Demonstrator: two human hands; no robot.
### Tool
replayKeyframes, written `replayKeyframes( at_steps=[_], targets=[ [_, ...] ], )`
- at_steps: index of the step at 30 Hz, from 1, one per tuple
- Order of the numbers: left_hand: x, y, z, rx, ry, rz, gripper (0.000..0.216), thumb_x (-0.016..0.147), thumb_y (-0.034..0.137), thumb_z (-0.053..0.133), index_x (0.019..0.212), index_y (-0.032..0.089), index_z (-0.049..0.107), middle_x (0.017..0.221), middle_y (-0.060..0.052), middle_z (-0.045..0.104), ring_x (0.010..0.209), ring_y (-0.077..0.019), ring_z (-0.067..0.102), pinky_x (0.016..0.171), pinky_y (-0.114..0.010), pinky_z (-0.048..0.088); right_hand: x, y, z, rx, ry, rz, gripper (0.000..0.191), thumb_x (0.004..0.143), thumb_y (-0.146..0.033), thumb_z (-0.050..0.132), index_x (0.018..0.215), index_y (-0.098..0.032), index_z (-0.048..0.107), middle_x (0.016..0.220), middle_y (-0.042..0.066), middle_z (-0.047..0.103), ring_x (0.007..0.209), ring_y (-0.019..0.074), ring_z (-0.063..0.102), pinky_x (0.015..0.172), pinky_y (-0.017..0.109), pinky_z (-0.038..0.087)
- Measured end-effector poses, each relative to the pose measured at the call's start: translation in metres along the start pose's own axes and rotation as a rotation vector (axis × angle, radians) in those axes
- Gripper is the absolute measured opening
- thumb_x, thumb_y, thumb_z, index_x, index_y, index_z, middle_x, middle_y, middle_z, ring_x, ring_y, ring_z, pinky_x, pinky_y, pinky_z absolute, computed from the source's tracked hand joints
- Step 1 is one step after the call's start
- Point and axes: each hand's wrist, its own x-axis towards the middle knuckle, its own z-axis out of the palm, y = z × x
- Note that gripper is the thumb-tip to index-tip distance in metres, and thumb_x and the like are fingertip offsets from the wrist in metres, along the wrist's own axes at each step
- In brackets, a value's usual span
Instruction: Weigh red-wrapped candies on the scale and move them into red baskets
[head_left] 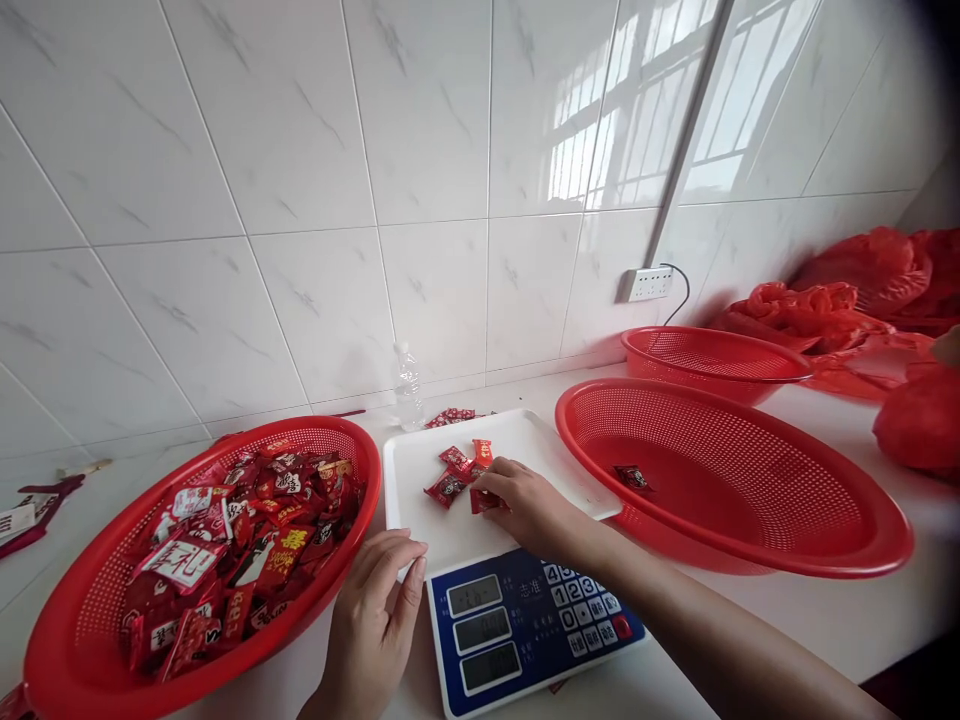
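My right hand [521, 500] reaches over the white pan [412, 535] of a weighing scale, fingers closed on a small red snack packet [484, 502] whose far side they partly hide. Beside it on the pan lie several more packets, among them a dark red one [445, 488] and a brighter red one [457, 460]. My left hand [379, 605] is at the pan's near left corner, thumb apart from the fingers, holding nothing. Below the pan is the scale's blue panel [529, 590], with three displays and a keypad.
A red basket [56, 610] heaped with wrapped packets stands at left. To the right, a larger red basket [750, 490] has one dark packet [631, 477] inside, with another basket [720, 375] behind. A plastic bottle [407, 385] and red bags [795, 315] are near the wall.
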Motion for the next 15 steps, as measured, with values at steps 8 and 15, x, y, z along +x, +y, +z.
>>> replayKeyframes(
  at_steps=[8,15],
  targets=[
    [0.001,0.001,-0.002,-0.027,-0.004,0.015,0.013,0.090,0.018,0.050,0.097,0.021,0.061,0.090,-0.004,0.069,0.090,-0.0172,0.066,0.080,-0.027,0.056,-0.029,0.053,-0.052,-0.179,0.259,0.298,0.012,0.083,-0.027,0.052,0.085,-0.020,0.061,0.091,0.007,0.062,0.074,0.0169,0.061,0.064,0.030,0.050],
    [0.000,0.000,-0.002,-0.021,0.002,0.005,0.013,0.090,0.018,0.051,0.096,0.021,0.062,0.091,-0.004,0.068,0.091,-0.0166,0.066,0.080,-0.026,0.056,-0.053,0.092,-0.072,-0.418,0.288,0.446,0.030,0.082,-0.034,0.049,0.099,-0.015,0.065,0.101,0.018,0.065,0.093,0.0360,0.059,0.073,0.052,0.047]
  ],
)
